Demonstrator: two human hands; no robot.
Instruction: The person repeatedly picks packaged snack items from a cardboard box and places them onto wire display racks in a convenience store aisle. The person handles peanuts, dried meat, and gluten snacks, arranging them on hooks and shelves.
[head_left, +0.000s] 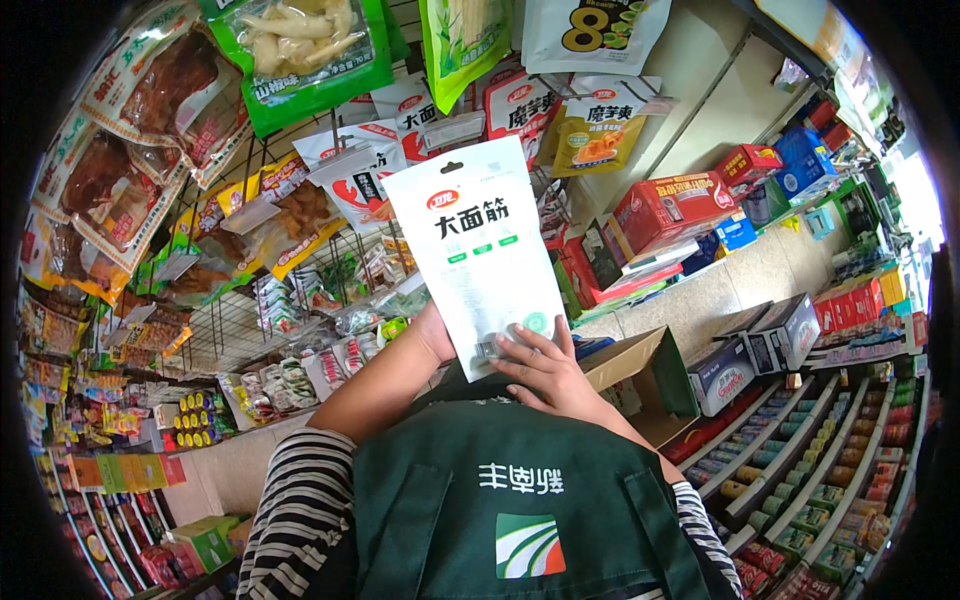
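A tall white snack bag (478,285) with a hang hole, red logo and black print stands upright in front of me, its top leaning away. My left hand (434,335) grips the bag's lower left edge, most of its fingers hidden behind it. Across the lower right corner lie the fingers of my right hand (553,372), pressing on the front beside a small printed code and holding the bag there. Just beyond its top, similar white and red snack bags (520,112) hang on a wire rack.
A green bag of pale snacks (300,55) and meat packs (150,120) hang at the upper left. Red boxes (672,212) are stacked to the right. An open cardboard carton (640,385) stands near my right arm, beside sloped shelves of cans (800,450). I wear a dark green apron (440,500).
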